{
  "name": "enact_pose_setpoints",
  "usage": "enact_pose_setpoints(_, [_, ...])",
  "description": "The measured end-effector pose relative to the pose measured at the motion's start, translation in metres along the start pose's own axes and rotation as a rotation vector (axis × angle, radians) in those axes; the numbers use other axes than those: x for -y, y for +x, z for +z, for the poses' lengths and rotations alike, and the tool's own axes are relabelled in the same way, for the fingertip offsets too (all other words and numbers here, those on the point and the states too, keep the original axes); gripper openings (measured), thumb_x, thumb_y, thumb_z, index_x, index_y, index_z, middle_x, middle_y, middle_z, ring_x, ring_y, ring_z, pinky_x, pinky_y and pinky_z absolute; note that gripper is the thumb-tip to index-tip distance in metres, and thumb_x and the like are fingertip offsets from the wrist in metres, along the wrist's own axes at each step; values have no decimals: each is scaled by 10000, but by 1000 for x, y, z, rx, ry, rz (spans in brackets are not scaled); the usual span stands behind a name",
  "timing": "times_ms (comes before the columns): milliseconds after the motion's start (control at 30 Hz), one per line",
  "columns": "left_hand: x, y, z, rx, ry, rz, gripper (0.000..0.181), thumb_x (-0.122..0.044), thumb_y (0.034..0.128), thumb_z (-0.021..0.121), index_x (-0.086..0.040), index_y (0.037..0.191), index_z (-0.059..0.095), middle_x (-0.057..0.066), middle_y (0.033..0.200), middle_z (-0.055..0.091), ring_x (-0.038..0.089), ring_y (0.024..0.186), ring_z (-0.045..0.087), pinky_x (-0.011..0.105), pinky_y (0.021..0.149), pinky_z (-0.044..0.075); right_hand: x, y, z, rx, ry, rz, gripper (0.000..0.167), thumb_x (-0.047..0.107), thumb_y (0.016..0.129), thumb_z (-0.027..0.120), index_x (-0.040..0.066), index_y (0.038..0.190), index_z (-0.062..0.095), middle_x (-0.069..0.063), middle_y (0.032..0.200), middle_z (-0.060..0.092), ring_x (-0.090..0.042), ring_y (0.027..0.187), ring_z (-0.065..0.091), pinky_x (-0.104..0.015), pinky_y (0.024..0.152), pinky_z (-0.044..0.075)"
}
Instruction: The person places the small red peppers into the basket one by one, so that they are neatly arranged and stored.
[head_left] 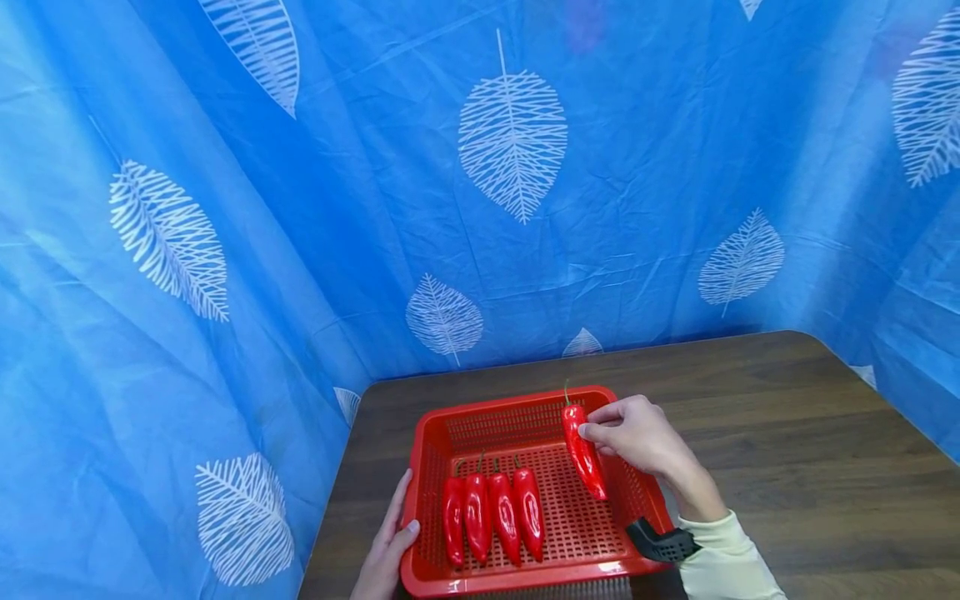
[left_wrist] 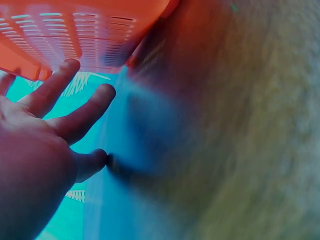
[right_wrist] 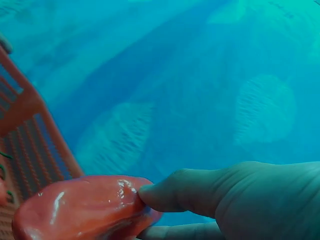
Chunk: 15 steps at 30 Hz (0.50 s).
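My right hand [head_left: 637, 433] pinches a glossy red chili pepper [head_left: 581, 458] between thumb and fingers, its green stem pointing up, over the right part of a red plastic basket [head_left: 525, 575]. The same held pepper [right_wrist: 85, 205] appears large in the right wrist view. Inside the basket's left half, several red peppers [head_left: 477, 517] lie side by side, stems toward the back. My left hand [head_left: 386, 542] rests against the basket's left side, thumb at the rim. In the left wrist view its fingers [left_wrist: 82, 117] are extended and spread by the perforated outer wall; the thumb is hidden there.
The basket stands on a dark wooden table [head_left: 787, 450], whose surface extends to its right. Behind and to the left hangs a blue curtain [head_left: 360, 208] with white leaf prints. A black strap piece [head_left: 660, 542] sits at the right wrist, overlapping the basket's right rim.
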<state>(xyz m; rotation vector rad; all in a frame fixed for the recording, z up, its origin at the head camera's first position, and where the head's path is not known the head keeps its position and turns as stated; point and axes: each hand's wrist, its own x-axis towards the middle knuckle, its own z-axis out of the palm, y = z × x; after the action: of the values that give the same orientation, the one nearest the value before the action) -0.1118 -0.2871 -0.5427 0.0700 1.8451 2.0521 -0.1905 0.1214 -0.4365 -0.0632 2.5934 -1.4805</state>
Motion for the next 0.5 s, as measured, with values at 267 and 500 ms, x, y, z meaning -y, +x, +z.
enact_pose_setpoints(267, [-1, 0, 1, -18, 17, -8, 803, -344, 1181, 446, -308, 1768, -100, 254, 1830, -55, 494, 1606, 342, 549, 1167, 535, 4, 11, 36, 19, -64, -10, 239, 170, 953, 842, 19, 1139, 836, -61, 994, 805, -195, 818, 744, -348, 703, 647])
enact_pose_setpoints(500, [-2, -1, 2, -20, 26, -5, 804, -345, 1178, 450, -306, 1770, -94, 240, 1833, -69, 532, 1631, 256, 561, 1187, 517, 5, 18, 55, 35, -137, 27, 146, 214, 952, 849, 77, 1004, 842, -12, 808, 733, -176, 720, 642, -315, 614, 572])
